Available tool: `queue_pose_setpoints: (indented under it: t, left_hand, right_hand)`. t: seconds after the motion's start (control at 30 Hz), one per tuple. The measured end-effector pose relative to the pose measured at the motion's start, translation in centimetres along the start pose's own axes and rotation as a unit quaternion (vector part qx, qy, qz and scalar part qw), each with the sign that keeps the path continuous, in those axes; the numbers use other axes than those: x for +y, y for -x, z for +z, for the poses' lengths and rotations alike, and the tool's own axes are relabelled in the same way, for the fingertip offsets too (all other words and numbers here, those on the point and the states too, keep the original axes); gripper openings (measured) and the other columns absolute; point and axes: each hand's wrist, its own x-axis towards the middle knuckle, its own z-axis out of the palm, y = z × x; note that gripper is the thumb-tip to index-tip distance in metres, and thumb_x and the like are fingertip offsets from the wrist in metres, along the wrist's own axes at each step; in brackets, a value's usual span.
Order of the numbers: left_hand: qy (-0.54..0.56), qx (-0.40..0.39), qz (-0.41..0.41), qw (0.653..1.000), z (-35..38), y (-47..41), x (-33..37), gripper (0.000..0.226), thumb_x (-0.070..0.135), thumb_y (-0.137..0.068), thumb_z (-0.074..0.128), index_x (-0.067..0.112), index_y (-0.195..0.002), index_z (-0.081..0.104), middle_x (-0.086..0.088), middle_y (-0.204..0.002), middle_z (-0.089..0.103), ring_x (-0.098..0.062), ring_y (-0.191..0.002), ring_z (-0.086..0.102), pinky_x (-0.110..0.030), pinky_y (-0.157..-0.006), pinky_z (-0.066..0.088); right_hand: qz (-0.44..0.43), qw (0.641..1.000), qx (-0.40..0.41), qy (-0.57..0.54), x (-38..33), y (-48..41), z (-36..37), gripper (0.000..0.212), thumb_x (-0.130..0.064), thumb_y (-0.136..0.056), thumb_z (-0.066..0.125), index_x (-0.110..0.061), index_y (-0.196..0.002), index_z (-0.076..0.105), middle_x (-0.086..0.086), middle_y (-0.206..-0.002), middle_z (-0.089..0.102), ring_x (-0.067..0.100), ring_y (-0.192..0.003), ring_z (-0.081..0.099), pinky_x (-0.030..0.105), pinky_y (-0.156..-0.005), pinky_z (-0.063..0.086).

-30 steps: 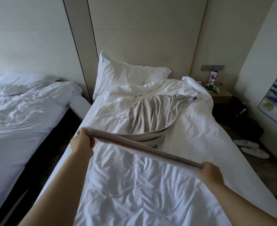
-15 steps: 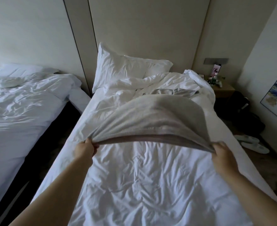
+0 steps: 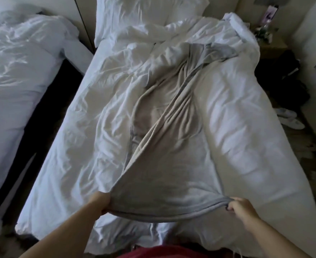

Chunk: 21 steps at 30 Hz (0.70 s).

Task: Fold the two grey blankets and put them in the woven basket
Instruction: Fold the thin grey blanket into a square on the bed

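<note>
A soft grey blanket (image 3: 162,175) is seen stretched along the middle of the right-hand bed, laid over a rumpled white duvet (image 3: 243,127). Its near part is pulled fairly smooth and flat, while its far part is gathered into long narrow ridges that run towards the pillow (image 3: 144,13). A stitched hem is visible along the left and near edges. The near left corner is gripped by the left hand (image 3: 99,202), whose fingers are curled under the cloth. The near right corner is bunched and pinched in the right hand (image 3: 240,203), so that the hem sags slightly between the two. A darker grey patch lies at the far end; whether it belongs to the same blanket cannot be told. A second bed (image 3: 23,75) with creased white linen is seen to the left, across a dark gap. At far right a wooden nightstand (image 3: 272,46) bears small blurred items, and pale slippers (image 3: 289,118) lie on the floor.
</note>
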Motion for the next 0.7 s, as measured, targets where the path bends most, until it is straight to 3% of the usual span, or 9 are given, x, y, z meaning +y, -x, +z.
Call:
queue_pose_setpoints:
  t: [0.07,0.13,0.2,0.27,0.37,0.5,0.6,0.67,0.7]
  left_hand:
    - [-0.078,0.016,0.042,0.996,-0.2,0.2,1.1,0.018,0.005,-0.088,0.044,-0.003,-0.074,0.054,-0.015,-0.064,0.051,-0.026,-0.053,0.051,-0.025,-0.046,0.038]
    - [-0.106,0.026,0.071,0.992,0.0,0.4,2.1,0.021,0.003,-0.090,0.041,0.000,-0.071,0.051,-0.012,-0.063,0.051,-0.026,-0.059,0.052,-0.027,-0.051,0.039]
    - [-0.032,0.027,0.070,0.997,0.3,0.5,3.2,0.022,0.003,-0.093,0.038,0.003,-0.074,0.050,-0.010,-0.064,0.046,-0.029,-0.069,0.050,-0.033,-0.061,0.041]
    - [0.078,0.048,0.048,0.995,0.4,0.4,4.2,0.023,0.007,-0.092,0.035,0.002,-0.074,0.048,-0.013,-0.066,0.043,-0.029,-0.064,0.046,-0.034,-0.062,0.038]
    - [0.147,0.001,-0.003,0.989,0.0,1.5,5.5,0.024,0.030,-0.088,0.051,0.010,-0.076,0.048,-0.008,-0.064,0.041,-0.020,-0.053,0.039,-0.024,-0.048,0.032]
    - [0.019,-0.146,-0.090,0.985,-1.3,2.7,7.3,0.030,0.030,-0.082,0.069,0.017,-0.071,0.044,-0.001,-0.056,0.034,-0.012,-0.048,0.030,-0.017,-0.045,0.023]
    - [0.077,-0.174,0.041,0.981,-2.1,3.9,13.2,0.021,0.028,-0.085,0.068,0.011,-0.086,0.057,-0.009,-0.073,0.057,-0.019,-0.062,0.052,-0.026,-0.054,0.045]
    - [0.221,-0.118,0.173,0.953,-3.1,4.7,18.0,0.029,0.029,-0.087,0.067,0.005,-0.101,0.060,-0.012,-0.086,0.066,-0.023,-0.078,0.064,-0.034,-0.072,0.055]
    - [0.295,-0.095,0.220,0.925,-3.9,5.3,20.1,0.027,0.029,-0.087,0.066,0.007,-0.101,0.060,-0.008,-0.081,0.070,-0.019,-0.075,0.068,-0.030,-0.066,0.056]
  right_hand:
    - [0.039,0.994,0.011,-0.099,-0.8,-0.4,0.0,0.016,-0.013,-0.075,0.059,-0.002,-0.065,0.065,0.018,-0.068,0.060,0.028,-0.065,0.054,0.033,-0.063,0.039]
    - [0.062,0.987,0.013,-0.149,-1.2,-1.2,-0.2,0.026,-0.021,-0.086,0.059,0.001,-0.076,0.069,0.029,-0.075,0.062,0.028,-0.065,0.054,0.031,-0.059,0.040]
    - [0.078,0.982,0.021,-0.173,-1.5,-1.8,-0.3,0.020,-0.010,-0.081,0.070,0.009,-0.089,0.068,0.031,-0.084,0.066,0.032,-0.076,0.061,0.040,-0.068,0.049]
    - [0.116,0.978,-0.006,-0.176,-1.8,-1.8,-0.5,0.015,0.005,-0.077,0.066,0.008,-0.092,0.064,0.025,-0.085,0.065,0.037,-0.079,0.063,0.047,-0.074,0.051]
    - [0.178,0.973,-0.062,-0.132,-2.1,-1.2,-0.6,0.012,0.003,-0.079,0.048,0.001,-0.070,0.055,0.019,-0.056,0.054,0.029,-0.046,0.058,0.031,-0.047,0.050]
    - [0.205,0.970,-0.100,-0.089,-4.6,-0.5,-1.5,0.031,-0.015,-0.087,0.057,-0.010,-0.057,0.052,0.007,-0.037,0.051,0.017,-0.024,0.046,0.014,-0.034,0.036]
    - [0.136,0.975,-0.123,-0.128,-11.3,-0.4,-3.5,0.030,-0.023,-0.094,0.057,-0.007,-0.069,0.061,0.008,-0.045,0.063,0.016,-0.032,0.058,0.016,-0.037,0.042]
    - [-0.002,0.975,-0.052,-0.215,-16.7,-0.6,-6.1,0.021,-0.023,-0.093,0.059,-0.004,-0.088,0.065,0.009,-0.068,0.071,0.018,-0.056,0.068,0.025,-0.055,0.051]
    - [-0.090,0.961,0.010,-0.261,-19.1,-0.5,-7.5,0.023,-0.025,-0.092,0.062,-0.004,-0.099,0.066,0.009,-0.083,0.072,0.020,-0.072,0.069,0.029,-0.064,0.052]
